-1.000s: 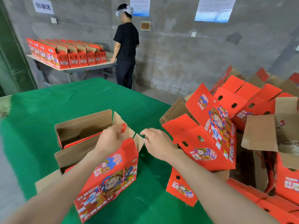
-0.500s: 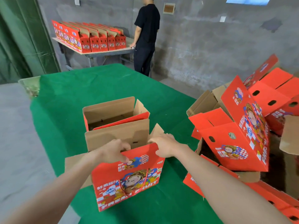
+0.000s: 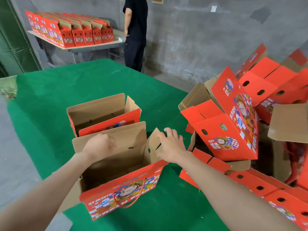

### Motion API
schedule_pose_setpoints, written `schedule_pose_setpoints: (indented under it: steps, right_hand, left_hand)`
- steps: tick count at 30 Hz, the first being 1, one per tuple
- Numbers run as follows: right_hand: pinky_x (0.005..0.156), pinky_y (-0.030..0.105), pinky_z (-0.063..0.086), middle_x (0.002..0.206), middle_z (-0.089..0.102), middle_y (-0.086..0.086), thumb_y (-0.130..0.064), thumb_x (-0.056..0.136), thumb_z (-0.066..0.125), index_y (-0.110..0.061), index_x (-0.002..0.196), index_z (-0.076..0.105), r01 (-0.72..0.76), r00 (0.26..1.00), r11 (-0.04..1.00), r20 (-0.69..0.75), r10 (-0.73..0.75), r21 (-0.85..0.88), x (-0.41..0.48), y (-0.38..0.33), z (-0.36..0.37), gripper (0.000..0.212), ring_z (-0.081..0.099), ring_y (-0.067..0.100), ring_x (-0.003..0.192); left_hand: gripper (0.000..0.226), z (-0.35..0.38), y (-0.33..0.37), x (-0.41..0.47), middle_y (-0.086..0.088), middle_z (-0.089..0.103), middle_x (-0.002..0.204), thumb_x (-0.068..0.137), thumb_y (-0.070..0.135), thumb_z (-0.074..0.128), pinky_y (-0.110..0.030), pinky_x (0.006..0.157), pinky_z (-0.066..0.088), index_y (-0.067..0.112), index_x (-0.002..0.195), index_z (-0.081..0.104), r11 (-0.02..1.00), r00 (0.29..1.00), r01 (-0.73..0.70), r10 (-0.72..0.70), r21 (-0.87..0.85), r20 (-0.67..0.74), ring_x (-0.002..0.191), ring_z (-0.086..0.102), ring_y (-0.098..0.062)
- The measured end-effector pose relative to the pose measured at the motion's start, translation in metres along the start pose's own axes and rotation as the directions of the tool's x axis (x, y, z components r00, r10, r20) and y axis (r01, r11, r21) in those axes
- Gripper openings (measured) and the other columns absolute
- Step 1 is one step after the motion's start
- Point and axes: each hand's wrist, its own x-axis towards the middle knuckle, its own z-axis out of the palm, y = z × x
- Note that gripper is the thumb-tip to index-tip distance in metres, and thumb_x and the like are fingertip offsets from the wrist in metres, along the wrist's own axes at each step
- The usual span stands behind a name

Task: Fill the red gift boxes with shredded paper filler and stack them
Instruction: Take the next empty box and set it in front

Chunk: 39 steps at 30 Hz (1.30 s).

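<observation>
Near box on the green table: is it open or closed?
Open. The box has its brown flaps standing up, its dark inside showing. Filler: cannot tell.

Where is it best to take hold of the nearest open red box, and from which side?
Probably the two short end walls of the nearest red box, one hand from each side: its top stands open with flaps up, and the red rope handle on its front wall would tip it.

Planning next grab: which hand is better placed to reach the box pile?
Right: the right hand is at the right flap of the open box, beside the pile; the left hand is farther away, above that box.
</observation>
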Motion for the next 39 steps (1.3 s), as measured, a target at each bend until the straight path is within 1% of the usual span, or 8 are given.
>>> schedule_pose_setpoints:
  steps: [3,7,10,18,25,28,33,39]
  right_hand:
    - [0.107,0.050,0.029,0.152,-0.008,0.012,-0.027,0.069,0.076,-0.034,0.142,0.024,-0.013,0.969,0.994,0.246,-0.016,0.113,-0.006,0.005,0.010,0.090,0.018,0.040,0.135]
    - [0.078,0.040,0.047,0.127,0.023,0.013,-0.006,0.071,0.069,-0.014,0.113,0.054,-0.014,0.979,0.999,0.205,0.004,0.049,-0.012,0.010,0.020,0.046,0.045,0.031,0.086]
    - [0.063,0.038,0.044,0.123,0.026,0.014,0.005,0.073,0.057,-0.013,0.106,0.053,-0.026,0.991,0.996,0.132,0.014,0.089,-0.019,0.012,0.022,0.038,0.045,0.026,0.064]
    - [0.097,0.036,0.042,0.134,0.049,0.014,0.006,0.077,0.043,-0.020,0.139,0.040,0.034,0.993,0.968,0.098,-0.060,0.249,-0.084,0.041,0.014,0.067,0.046,0.031,0.122]
    - [0.077,-0.010,0.021,0.135,0.047,0.001,-0.004,0.079,0.057,-0.016,0.139,0.035,-0.206,0.973,0.905,0.180,0.148,0.372,-0.245,0.136,0.005,0.066,0.044,0.007,0.115]
    - [0.084,0.012,0.042,0.127,0.055,0.005,-0.005,0.079,0.056,-0.017,0.136,0.038,-0.399,0.910,0.849,0.262,0.321,0.346,-0.311,0.175,0.012,0.061,0.054,0.015,0.110]
    - [0.090,0.024,0.038,0.119,0.055,0.015,0.003,0.080,0.051,0.000,0.121,0.053,-0.541,0.840,0.760,0.265,0.473,0.360,-0.401,0.234,0.019,0.041,0.050,0.025,0.112]
    - [0.090,0.028,0.043,0.123,0.058,0.012,-0.023,0.088,0.056,-0.013,0.126,0.055,-0.671,0.717,0.735,0.330,0.613,0.093,-0.466,0.290,0.024,0.039,0.055,0.025,0.113]
  left_hand:
    - [0.050,0.005,-0.004,0.000,0.001,0.048,0.137,0.084,0.025,0.067,-0.037,0.108,0.036,0.024,0.131,0.052,0.997,0.979,0.046,-0.033,0.062,-0.202,0.127,0.043,-0.021]
    - [0.083,0.001,0.002,0.008,-0.003,0.026,0.151,0.080,0.041,0.069,-0.044,0.113,0.019,0.024,0.146,0.022,0.971,0.988,0.136,-0.118,0.195,-0.101,0.139,0.024,-0.027]
    - [0.068,-0.003,0.007,0.013,-0.006,0.049,0.137,0.079,0.035,0.070,-0.037,0.102,0.039,0.021,0.139,0.039,0.968,0.988,0.156,-0.150,0.199,-0.043,0.123,0.048,-0.024]
    - [0.017,-0.035,0.071,-0.011,0.000,0.062,0.105,0.090,0.027,0.056,-0.025,0.083,0.044,0.016,0.100,0.065,0.947,0.961,-0.262,0.240,0.184,0.137,0.095,0.057,-0.017]
    - [0.028,-0.021,0.211,-0.042,-0.001,0.065,0.108,0.096,0.031,0.046,-0.028,0.075,0.038,0.026,0.122,0.055,0.702,0.690,-0.710,0.677,0.058,0.258,0.102,0.056,-0.024]
    - [0.025,0.012,0.288,-0.049,-0.002,0.064,0.108,0.095,0.027,0.047,-0.030,0.079,0.042,0.020,0.117,0.056,0.599,0.558,-0.800,0.770,-0.048,0.308,0.103,0.056,-0.026]
    - [0.017,0.063,0.412,-0.058,-0.006,0.066,0.103,0.094,0.023,0.051,-0.028,0.068,0.032,0.016,0.105,0.062,0.485,0.416,-0.868,0.829,-0.108,0.374,0.100,0.056,-0.026]
    - [0.057,0.114,0.524,-0.073,-0.001,0.055,0.132,0.086,0.035,0.063,-0.032,0.091,0.041,0.028,0.138,0.042,0.456,0.389,-0.888,0.809,-0.053,0.441,0.122,0.048,-0.025]
